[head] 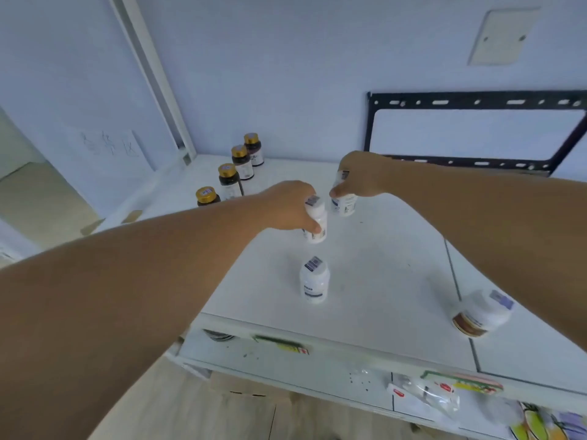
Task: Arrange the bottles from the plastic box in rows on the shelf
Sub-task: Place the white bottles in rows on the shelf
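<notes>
Both hands were over the white shelf (pixel 381 281), close together but not touching.

The left hand (pixel 292 206) gripped the first white bottle (pixel 317 223) from above, fingers curled over its cap and the thumb pressed on its side. The right hand (pixel 359 176) gripped the second white bottle (pixel 344 206) likewise, fingers wrapped round the cap and upper body. The two held bottles were upright and just beside one another, the second slightly beyond the first. It could not be determined whether either base was resting on the shelf.

A third white bottle (pixel 313 281) stood upright and untouched on the shelf, nearer the person than the left hand and roughly in line with the two held bottles.

A row of four dark bottles (pixel 229 182) with gold caps stood to the left of the left hand, running away towards the back wall.

A brown-banded bottle (pixel 481 314) stood alone below the right forearm, well apart from both hands and near a seam in the shelf surface.

A black bracket (pixel 476 131) was fixed to the wall beyond the right hand. On the lower level (pixel 286 363), below both forearms, lay clear packets (pixel 425 398) and other coloured items too blurred to identify.
</notes>
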`<state>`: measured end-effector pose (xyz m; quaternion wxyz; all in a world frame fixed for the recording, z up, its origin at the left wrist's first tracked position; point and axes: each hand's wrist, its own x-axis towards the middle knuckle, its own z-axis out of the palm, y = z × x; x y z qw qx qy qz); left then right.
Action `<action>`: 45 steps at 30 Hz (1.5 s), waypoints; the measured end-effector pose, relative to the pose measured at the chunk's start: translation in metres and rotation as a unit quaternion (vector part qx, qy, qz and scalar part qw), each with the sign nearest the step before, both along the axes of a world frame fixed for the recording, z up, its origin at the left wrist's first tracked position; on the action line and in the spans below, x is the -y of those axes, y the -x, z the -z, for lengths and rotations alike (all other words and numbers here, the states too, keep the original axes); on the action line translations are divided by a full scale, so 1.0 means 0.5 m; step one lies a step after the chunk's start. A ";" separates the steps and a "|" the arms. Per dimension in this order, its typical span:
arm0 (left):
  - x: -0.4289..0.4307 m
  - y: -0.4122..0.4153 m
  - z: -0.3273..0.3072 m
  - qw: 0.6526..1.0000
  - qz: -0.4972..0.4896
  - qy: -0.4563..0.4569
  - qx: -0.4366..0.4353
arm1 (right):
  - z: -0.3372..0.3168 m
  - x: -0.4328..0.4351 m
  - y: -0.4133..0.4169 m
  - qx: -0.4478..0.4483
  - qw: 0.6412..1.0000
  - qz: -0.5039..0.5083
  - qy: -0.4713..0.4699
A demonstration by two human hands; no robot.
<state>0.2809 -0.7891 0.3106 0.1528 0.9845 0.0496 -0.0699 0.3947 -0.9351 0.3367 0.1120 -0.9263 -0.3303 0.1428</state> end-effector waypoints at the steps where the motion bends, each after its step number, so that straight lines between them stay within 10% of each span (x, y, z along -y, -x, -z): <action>1: -0.004 -0.013 0.019 1.000 0.001 0.005 -0.007 | 0.019 -0.012 -0.014 -0.001 1.000 0.002 -0.002; 15: -0.060 -0.089 -0.006 0.980 0.121 0.051 -0.146 | 0.060 -0.037 -0.032 -0.021 0.994 0.107 -0.001; 22: -0.003 -0.125 -0.160 0.976 0.216 -0.005 -0.035 | -0.075 0.117 0.055 0.040 0.976 0.210 0.037; 34: 0.495 -0.015 -0.258 0.894 0.447 -0.007 0.044 | -0.256 0.605 0.406 0.080 0.896 0.425 0.105; 45: 1.070 0.222 -0.165 0.791 0.610 -0.048 0.025 | -0.161 1.111 0.775 -0.013 0.811 0.565 0.153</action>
